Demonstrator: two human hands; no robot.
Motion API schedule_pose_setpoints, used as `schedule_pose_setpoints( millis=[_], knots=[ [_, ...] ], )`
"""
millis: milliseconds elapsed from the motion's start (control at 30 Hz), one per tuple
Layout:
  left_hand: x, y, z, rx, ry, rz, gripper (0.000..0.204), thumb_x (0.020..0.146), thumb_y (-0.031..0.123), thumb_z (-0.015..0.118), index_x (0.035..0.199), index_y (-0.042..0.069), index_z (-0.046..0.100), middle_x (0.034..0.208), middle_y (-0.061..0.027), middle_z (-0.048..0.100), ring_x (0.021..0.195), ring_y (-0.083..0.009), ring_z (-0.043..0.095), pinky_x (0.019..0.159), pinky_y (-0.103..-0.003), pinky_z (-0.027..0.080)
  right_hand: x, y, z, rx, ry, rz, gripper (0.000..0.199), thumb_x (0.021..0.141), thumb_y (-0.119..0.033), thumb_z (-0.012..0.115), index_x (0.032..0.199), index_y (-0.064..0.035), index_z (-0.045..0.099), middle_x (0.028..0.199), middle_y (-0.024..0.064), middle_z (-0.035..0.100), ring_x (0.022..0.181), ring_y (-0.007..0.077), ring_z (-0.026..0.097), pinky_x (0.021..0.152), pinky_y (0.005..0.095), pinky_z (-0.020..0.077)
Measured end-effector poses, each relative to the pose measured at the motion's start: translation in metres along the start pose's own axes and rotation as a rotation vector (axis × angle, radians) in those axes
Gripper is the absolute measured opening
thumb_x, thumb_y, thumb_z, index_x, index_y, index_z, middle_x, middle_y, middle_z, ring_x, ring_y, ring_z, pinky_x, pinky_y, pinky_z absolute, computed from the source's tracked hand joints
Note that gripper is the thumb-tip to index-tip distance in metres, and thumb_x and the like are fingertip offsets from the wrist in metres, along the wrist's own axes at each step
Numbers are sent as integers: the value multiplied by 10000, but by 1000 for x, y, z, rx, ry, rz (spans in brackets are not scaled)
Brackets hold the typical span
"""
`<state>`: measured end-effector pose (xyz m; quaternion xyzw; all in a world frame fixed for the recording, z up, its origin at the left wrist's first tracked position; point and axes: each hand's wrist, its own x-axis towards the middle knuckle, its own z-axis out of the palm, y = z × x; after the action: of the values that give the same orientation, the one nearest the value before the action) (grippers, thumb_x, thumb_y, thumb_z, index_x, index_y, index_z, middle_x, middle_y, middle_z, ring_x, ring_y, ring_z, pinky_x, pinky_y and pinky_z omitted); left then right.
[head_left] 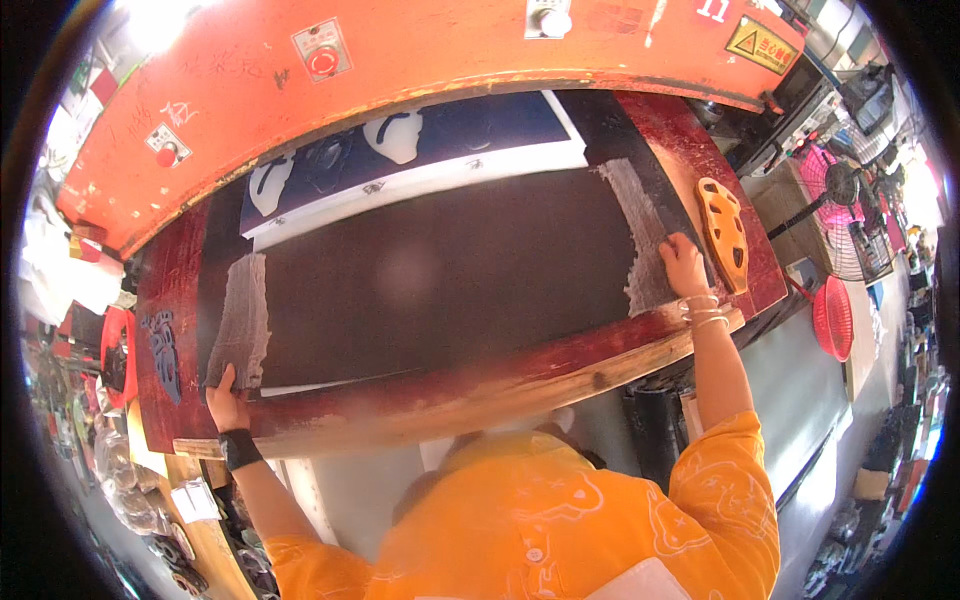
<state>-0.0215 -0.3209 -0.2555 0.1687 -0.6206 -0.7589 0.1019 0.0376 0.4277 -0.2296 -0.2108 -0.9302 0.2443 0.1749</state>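
At the far left, beyond the surface's left edge, a cluttered pile of small goods and bags (pixel 130 490) is lying low down. On the worn red wooden surface (pixel 450 385), near its left edge, a blue cut-out shape (pixel 165 350) is resting. Just beside it, at the near left corner of the large dark rectangular sheet (pixel 440 270), the person's left hand (pixel 226 402), with a black wristband, is pinching the sheet's corner; its grip is closing on the pale grey frayed strip (pixel 243 320) that is running along the sheet's left end, thumb on top and fingers underneath.

The dark sheet is lying flat and spanning most of the surface from left to right, its near edge running along the surface's front edge. Behind it, toward the far edge, a dark blue sheet with white cut-out shapes (pixel 400 140) and a white border is lying partly under the orange machine arch (pixel 420 50).

At the sheet's right end, the right hand (pixel 684 265), wearing pale bangles, is pressing down on the second grey frayed strip (pixel 640 235), fingers curled over it; whether it is gripping or only pressing cannot be told. Just beside that hand, by the surface's right edge, an orange perforated template (pixel 725 230) is lying flat. Further right, a pink fan (pixel 835 210) and a red basket (pixel 833 318) are standing off the surface.
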Motion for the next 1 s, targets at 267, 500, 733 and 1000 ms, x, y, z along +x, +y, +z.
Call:
schedule_pose_setpoints(
  millis=[267, 500, 733, 1000],
  knots=[
    [52, 5, 5, 640, 157, -7, 592, 798, 115, 668, 1350, 145, 456, 798, -7, 596, 614, -85, 488, 479, -237, 388, 32, 20, 3, -123, -161, 166, 300, 802, -251, 617, 977, -8, 636, 904, 202, 659, 860, 364, 637, 767, 416, 497],
    [45, 2, -17, 924, -36, 2, 464, 811, 60, 628, 1268, 97, 553, 645, 55, 458, 527, -36, 391, 426, -199, 316, 45, 25, 22, -50, 34, 92, 289, 828, -255, 613, 998, -24, 642, 842, 176, 667, 806, 307, 658, 734, 382, 503],
    [38, -10, -18, 823, -37, 181, 415, 851, 26, 588, 1263, 67, 555, 670, 70, 454, 562, -27, 359, 491, -188, 281, 36, 19, 25, -92, 88, 100, 283, 836, -255, 602, 1022, -46, 648, 858, 170, 668, 805, 302, 657, 737, 373, 500],
    [28, -10, -11, 752, -15, 159, 419, 861, 37, 582, 1277, 56, 540, 701, 71, 457, 574, -22, 347, 493, -184, 262, 17, 19, 23, -140, 158, 99, 267, 844, -247, 585, 1028, -62, 641, 875, 167, 668, 827, 325, 655, 748, 389, 499]
  ],
)
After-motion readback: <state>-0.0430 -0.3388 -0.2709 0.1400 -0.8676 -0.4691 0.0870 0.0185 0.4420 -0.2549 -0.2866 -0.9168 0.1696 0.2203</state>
